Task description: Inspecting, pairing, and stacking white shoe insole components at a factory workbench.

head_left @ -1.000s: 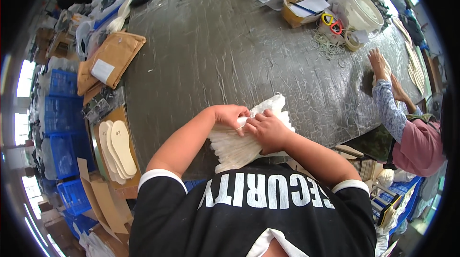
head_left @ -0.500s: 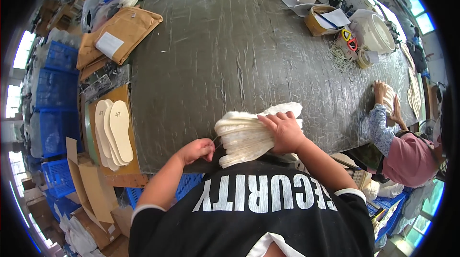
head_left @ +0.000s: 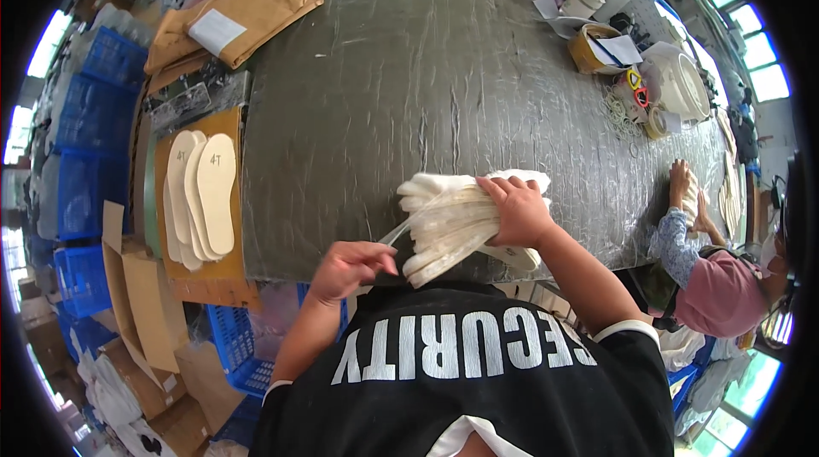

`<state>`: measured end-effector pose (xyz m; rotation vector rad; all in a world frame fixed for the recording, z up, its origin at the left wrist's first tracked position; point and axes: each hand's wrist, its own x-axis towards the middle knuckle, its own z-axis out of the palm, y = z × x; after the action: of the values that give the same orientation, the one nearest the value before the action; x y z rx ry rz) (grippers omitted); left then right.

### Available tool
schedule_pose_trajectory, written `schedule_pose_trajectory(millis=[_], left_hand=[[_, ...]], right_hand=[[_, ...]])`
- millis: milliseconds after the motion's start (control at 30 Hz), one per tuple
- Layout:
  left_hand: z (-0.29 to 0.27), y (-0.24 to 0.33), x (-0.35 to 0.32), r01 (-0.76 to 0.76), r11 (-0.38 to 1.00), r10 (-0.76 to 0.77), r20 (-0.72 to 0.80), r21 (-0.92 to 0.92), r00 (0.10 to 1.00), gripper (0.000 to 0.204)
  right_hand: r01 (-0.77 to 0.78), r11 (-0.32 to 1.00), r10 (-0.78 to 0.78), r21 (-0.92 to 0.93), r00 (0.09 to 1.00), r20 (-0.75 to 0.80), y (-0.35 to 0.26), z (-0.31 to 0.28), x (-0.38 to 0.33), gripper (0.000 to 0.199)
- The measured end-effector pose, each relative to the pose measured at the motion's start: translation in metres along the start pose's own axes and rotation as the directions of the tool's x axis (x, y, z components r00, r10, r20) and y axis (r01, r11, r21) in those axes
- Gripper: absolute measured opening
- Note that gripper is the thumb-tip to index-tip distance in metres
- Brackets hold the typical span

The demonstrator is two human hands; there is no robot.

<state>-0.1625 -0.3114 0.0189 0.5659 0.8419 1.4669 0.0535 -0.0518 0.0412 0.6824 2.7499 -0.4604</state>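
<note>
A: Head view, nearest first: the left hand (head_left: 348, 268) is seen curled at the table's near edge, a thin pale strap or band apparently pinched in its fingers and drawn off the stack of white insoles (head_left: 456, 222). What is held by the right?

B: The stack is gripped from above by the right hand (head_left: 518, 211), fingers wrapped over its right end. The bundle lies at the near edge of the dark table (head_left: 444, 73), partly overhanging it.

A: How would it be judged to handle?

B: Light, soft and bendy, probably; the sheets fan apart at the left end (so slipping is likely). A hold around the middle, all layers pinched together, would be safest.

A: And its direction?

B: The long axis runs left to right, tilted slightly, the loose ends pointing left.

A: Farther off?

B: Flat insole cut-outs (head_left: 200, 194) lie on a brown board at left, blue crates (head_left: 81, 150) beyond them; another person's hands (head_left: 682, 188) are pressed to the table at right; tape rolls (head_left: 640, 103) are seen at the far end.
</note>
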Motion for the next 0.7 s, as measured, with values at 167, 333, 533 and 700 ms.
schedule_pose_trajectory(millis=[167, 333, 533, 700], left_hand=[[0.042, -0.020, -0.001, -0.102, 0.403, -0.064, 0.140, 0.910, 0.988, 0.027], [0.048, -0.078, -0.002, 0.314, 0.679, -0.119, -0.323, 0.663, 0.939, 0.036], [0.087, -0.104, 0.064, -0.290, 0.418, 0.315, 0.162, 0.861, 0.935, 0.028], [0.064, -0.142, 0.097, 0.176, 0.958, -0.069, -0.414, 0.226, 0.907, 0.037]], right_hand=[[-0.102, 0.993, 0.104, 0.050, 0.994, -0.028, 0.002, -0.001, 0.011, 0.104], [-0.099, 0.989, 0.093, 0.113, 0.994, 0.059, 0.010, -0.007, 0.023, 0.106], [-0.130, 0.965, 0.125, 0.228, 0.991, 0.037, 0.025, -0.004, 0.040, 0.111], [-0.122, 0.782, 0.056, 0.611, 0.990, 0.127, 0.059, -0.001, 0.052, 0.110]])
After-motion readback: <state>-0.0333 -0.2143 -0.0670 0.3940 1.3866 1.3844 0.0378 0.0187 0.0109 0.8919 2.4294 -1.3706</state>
